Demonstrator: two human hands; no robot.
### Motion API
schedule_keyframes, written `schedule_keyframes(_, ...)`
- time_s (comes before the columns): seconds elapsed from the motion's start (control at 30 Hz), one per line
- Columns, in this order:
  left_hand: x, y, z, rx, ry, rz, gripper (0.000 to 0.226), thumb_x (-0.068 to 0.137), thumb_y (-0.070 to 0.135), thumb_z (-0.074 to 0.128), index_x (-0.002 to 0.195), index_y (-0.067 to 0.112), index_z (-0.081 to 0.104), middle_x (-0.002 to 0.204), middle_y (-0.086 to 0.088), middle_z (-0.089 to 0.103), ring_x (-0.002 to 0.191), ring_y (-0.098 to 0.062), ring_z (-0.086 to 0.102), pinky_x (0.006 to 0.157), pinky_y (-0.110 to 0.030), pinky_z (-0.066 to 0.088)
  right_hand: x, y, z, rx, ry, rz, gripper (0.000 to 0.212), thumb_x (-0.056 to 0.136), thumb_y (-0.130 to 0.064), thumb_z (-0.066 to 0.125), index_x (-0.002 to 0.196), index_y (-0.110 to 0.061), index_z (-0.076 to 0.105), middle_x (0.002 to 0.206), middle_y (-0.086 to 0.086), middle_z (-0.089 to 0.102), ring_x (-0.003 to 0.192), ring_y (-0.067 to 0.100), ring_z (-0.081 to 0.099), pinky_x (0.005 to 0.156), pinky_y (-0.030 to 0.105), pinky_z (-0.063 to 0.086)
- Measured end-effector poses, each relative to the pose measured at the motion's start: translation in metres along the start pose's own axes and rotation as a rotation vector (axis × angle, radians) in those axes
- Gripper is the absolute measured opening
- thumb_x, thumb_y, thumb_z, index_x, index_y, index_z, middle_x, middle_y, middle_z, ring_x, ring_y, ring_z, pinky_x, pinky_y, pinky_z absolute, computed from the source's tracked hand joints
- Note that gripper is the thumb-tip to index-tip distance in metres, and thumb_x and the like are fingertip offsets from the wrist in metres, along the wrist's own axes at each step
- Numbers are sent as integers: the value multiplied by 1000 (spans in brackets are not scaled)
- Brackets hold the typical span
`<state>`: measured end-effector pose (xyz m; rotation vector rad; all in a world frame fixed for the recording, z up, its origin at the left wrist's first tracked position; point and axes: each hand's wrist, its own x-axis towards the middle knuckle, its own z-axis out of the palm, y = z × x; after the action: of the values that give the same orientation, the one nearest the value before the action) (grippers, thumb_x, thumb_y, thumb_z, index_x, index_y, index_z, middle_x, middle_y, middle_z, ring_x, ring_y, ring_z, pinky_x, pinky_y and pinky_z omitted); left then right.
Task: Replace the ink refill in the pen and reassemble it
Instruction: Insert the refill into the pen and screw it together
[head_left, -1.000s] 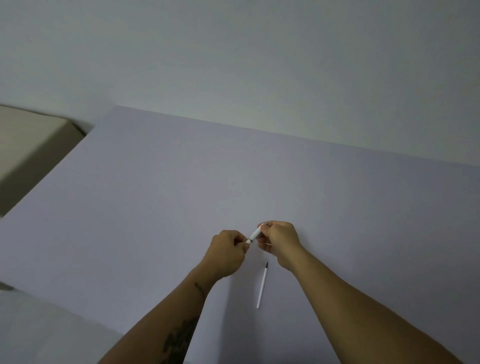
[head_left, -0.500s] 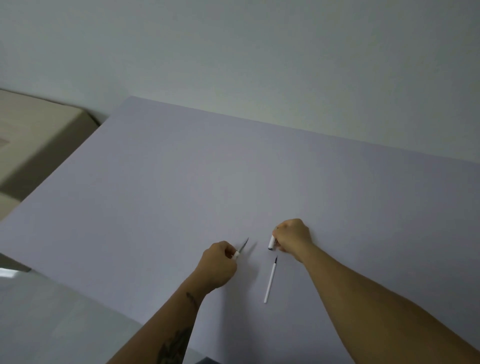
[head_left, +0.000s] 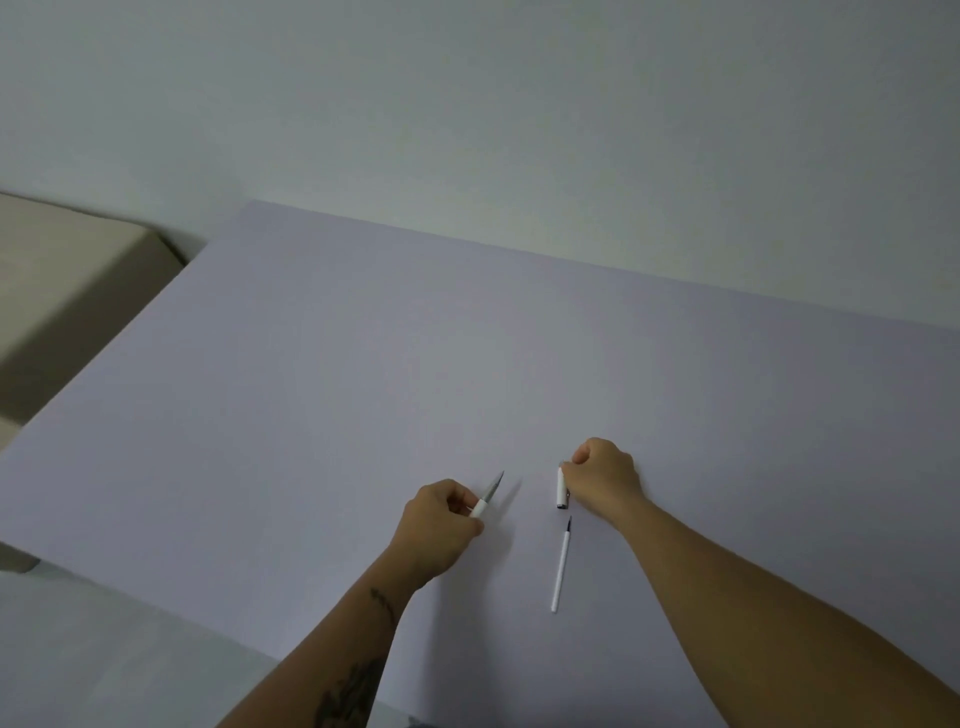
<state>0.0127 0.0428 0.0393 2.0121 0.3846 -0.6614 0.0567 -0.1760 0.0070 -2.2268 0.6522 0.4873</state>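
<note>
With the left hand (head_left: 441, 525) pinching the uncapped pen (head_left: 487, 498) left of the spare refill (head_left: 560, 569) and the right hand (head_left: 605, 475) clasping the cap (head_left: 561, 488) just above it, either forearm could nudge that loose refill rolling.

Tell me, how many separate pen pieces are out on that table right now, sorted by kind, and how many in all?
Pen body with its tip showing, held in the left hand: 1
Pen cap, held by the right hand: 1
Loose refill lying on the table: 1
Total: 3 pieces
</note>
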Motion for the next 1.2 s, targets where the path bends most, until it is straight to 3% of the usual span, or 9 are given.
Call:
schedule_keyframes(0.13, 7, 3, -11, -7, -31, 36, 14, 78, 8, 72, 79, 18, 64, 72, 1, 60, 60, -13, 55, 46, -21, 45, -14, 0, -8, 111, 14, 31, 15, 80, -14, 56, 92, -18, 65, 92, 6, 69, 88, 27, 67, 78, 36, 57)
schedule_keyframes(0.27, 12, 4, -18, 1, -76, 75, 12, 80, 11, 74, 81, 19, 64, 75, 1, 60, 64, -13, 55, 48, -20, 45, -33, -3, -11, 237, 37, 51, 16, 77, -9, 56, 82, -20, 66, 85, 9, 73, 84, 28, 70, 80, 41, 60)
schedule_keyframes(0.43, 14, 6, -25, 22, -125, 155, 14, 81, 12, 73, 80, 21, 62, 74, 1, 58, 66, -14, 54, 52, -22, 46, -55, -13, 2, 415, 45, 93, 21, 81, -2, 54, 87, -13, 71, 85, 11, 74, 67, 19, 69, 68, 33, 59)
schedule_keyframes(0.57, 10, 9, -28, 65, -119, 242, 12, 80, 11, 73, 82, 19, 65, 76, 1, 63, 64, -13, 56, 52, -21, 46, -74, -35, 20, 521, -1, 52, 12, 87, -13, 61, 88, -11, 73, 77, 6, 72, 61, 14, 64, 57, 25, 55)
schedule_keyframes(0.7, 2, 10, -30, 86, -99, 350, 15, 76, 8, 73, 77, 19, 64, 68, 4, 61, 56, -8, 52, 50, -17, 43, -95, -54, 34, 638, -24, 42, 14, 87, -19, 67, 83, -8, 74, 71, 5, 69, 58, 14, 60, 57, 24, 52)
schedule_keyframes(0.93, -1, 18, -32, 109, -110, 477, 23, 85, 7, 67, 75, 28, 64, 69, 5, 63, 57, -6, 54, 50, -14, 42, -115, -66, 30, 796, 100, 28, 17, 89, -11, 66, 73, -5, 67, 64, 6, 59, 57, 16, 51, 60, 29, 49)
schedule_keyframes(1.1, -5, 13, -33, 139, -165, 492, 19, 91, 8, 60, 80, 22, 67, 70, 3, 62, 58, -9, 51, 55, -19, 44, -124, -61, 28, 807, 53, 46, 14, 93, -8, 62, 93, 0, 73, 73, 7, 60, 66, 16, 54, 64, 26, 53)
schedule_keyframes(1.2, -8, 11, -36, 155, -153, 498, 19, 93, 8, 56, 85, 21, 67, 71, 5, 61, 60, -8, 50, 54, -16, 40, -129, -59, 28, 831, 3, 49, 22, 96, -1, 54, 93, -5, 75, 77, 8, 61, 71, 17, 56, 67, 27, 56)
